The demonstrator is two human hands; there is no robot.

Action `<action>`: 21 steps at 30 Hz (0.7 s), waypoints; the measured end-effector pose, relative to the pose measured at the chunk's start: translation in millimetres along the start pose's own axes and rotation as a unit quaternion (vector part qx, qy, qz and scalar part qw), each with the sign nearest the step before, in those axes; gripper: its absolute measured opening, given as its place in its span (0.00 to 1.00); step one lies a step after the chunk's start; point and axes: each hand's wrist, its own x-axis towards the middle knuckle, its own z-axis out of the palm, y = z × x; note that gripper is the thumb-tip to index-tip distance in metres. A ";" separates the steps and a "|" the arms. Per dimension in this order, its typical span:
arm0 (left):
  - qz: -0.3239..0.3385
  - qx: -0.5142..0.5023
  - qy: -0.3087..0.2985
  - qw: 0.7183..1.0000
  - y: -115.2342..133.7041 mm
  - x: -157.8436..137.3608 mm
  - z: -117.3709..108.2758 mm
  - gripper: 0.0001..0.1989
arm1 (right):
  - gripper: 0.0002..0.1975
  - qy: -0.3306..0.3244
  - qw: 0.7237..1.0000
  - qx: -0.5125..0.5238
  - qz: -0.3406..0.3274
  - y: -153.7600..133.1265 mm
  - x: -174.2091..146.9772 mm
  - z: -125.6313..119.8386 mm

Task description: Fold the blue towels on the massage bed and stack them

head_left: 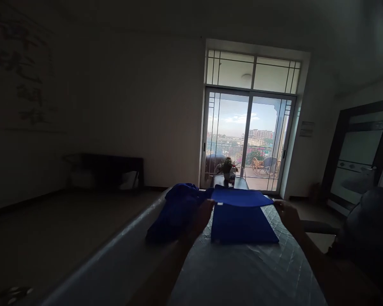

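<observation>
Head: blue cloth (245, 227) lies on the quilted mattress (242, 274), far flap lifted; left hand (206, 210) and right hand (286, 211) each look pinched closed on one corner, fingers dim. I'd hold the flap taut, corners level, edges squared to the lower layer, clear of the crumpled blue pile (175, 214).

A single head-worn camera is looking forward and slightly down from the wearer's head, facing along a pale, quilted, glossy surface (242, 272) toward a tall, light-framed glass sliding door (250, 136) across the room. The wide view is catching the bare left hand (207, 208) and bare right hand (284, 211) near the lens, below centre, while the door is standing well beyond them, right of centre.
</observation>
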 end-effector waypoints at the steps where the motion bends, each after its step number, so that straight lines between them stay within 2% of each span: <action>1: 0.000 0.015 -0.035 0.999 -8.5 -19.3 13.9 0.08 | 0.14 -0.017 1.000 -0.003 0.021 12.7 -16.6 15.4; 3: 0.001 0.041 -0.099 0.994 -22.6 -52.9 36.1 0.10 | 0.11 -0.047 0.998 -0.005 0.052 36.2 -49.9 42.5; 5: 0.001 0.065 -0.143 0.987 -32.9 -74.6 50.0 0.09 | 0.09 -0.071 0.994 -0.007 0.085 56.8 -77.3 63.0; 9: 0.010 0.101 -0.187 0.977 -42.6 -85.5 59.1 0.09 | 0.13 -0.077 0.990 0.006 0.117 88.0 -100.5 83.8; 14: 0.027 0.131 -0.204 0.970 -42.4 -82.3 57.5 0.08 | 0.18 -0.051 0.996 0.032 0.069 93.0 -101.7 80.4; 21: 0.040 0.156 -0.204 0.966 -35.4 -84.4 52.1 0.08 | 0.15 -0.140 0.982 -0.117 0.048 83.1 -109.2 69.6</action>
